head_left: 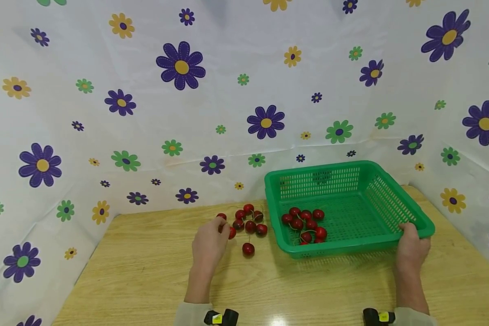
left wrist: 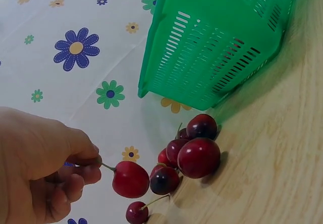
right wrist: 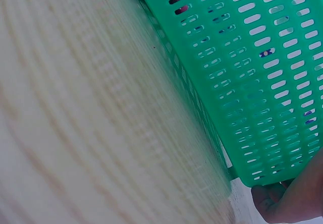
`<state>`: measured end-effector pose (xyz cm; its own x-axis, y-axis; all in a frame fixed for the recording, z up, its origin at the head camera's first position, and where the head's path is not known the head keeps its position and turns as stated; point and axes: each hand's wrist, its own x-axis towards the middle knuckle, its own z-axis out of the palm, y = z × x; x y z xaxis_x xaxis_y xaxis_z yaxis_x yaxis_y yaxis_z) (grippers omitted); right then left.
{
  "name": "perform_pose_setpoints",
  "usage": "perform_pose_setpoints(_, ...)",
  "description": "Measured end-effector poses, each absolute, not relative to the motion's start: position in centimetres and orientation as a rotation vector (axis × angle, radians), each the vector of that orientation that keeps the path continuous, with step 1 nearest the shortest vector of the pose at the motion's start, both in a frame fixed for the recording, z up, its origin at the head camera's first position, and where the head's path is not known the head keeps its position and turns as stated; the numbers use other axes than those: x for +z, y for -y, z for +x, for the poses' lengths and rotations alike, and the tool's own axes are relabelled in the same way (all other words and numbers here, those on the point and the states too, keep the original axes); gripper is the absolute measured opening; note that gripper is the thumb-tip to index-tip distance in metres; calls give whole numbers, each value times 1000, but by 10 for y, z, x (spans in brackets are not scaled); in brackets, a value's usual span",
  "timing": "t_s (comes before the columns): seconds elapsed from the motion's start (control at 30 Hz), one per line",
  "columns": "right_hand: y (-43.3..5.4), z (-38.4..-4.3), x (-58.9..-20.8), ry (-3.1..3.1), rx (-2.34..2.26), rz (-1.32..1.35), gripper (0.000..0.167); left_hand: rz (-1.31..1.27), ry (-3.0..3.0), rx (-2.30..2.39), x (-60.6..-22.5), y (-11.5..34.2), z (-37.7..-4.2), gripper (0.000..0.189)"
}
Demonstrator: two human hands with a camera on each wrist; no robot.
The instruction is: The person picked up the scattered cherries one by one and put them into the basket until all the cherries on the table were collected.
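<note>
By its thin stem, a red cherry (left wrist: 130, 179) hangs from the thumb and fingers of my left hand (head_left: 210, 241). Several dark red cherries (head_left: 250, 227) lie loose on the table just right of that hand, one of them (head_left: 248, 249) a little nearer to me. A green plastic basket (head_left: 350, 245) with slotted walls stands to the right of them. More cherries (head_left: 305, 215) sit in the basket's left part. My right hand (head_left: 411, 249) grips the basket's rim at its near right corner, with the thumb over the top and fingers partly hidden below.
The wooden table (head_left: 146, 262) spreads under both hands. White cloth (head_left: 228, 90) printed with flowers rises behind the table and along both sides, close behind the basket.
</note>
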<state>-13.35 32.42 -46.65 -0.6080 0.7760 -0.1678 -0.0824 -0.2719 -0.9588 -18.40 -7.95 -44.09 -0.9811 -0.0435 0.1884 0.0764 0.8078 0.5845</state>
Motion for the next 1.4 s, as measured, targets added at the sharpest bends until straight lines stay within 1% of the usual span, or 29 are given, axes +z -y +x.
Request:
perform_pose_setpoints(0.23, -324, -136, -466, 1386, 1919, -891, 21, -126, 2727, -1027, -435, 78, -183, 10)
perform_pose_setpoints(0.4, -324, -137, -466, 1369, 1914, -898, 20, -143, 2690, -1088, -432, 77, -183, 6)
perform_pose_setpoints(0.57, -323, -137, -465, 1361, 1923, -890, 21, -150, 2676, -1105, -431, 76, -183, 29)
perform_pose_setpoints(0.63, -322, -137, -465, 1368, 1923, -891, 21, -162, 2671, -1098, -431, 76, -183, 35)
perform_pose_setpoints(1.03, -323, -135, -467, 1380, 1927, -884, 22, -209, 2570, -1036, -432, 75, -182, 18)
perform_pose_setpoints(1.27, -321, -135, -467, 1381, 1931, -882, 22, -276, 2388, -1097, -427, 74, -178, 15)
perform_pose_setpoints(1.4, -321, -135, -467, 1390, 1939, -890, 21, -368, 2222, -1109, -422, 69, -177, 13)
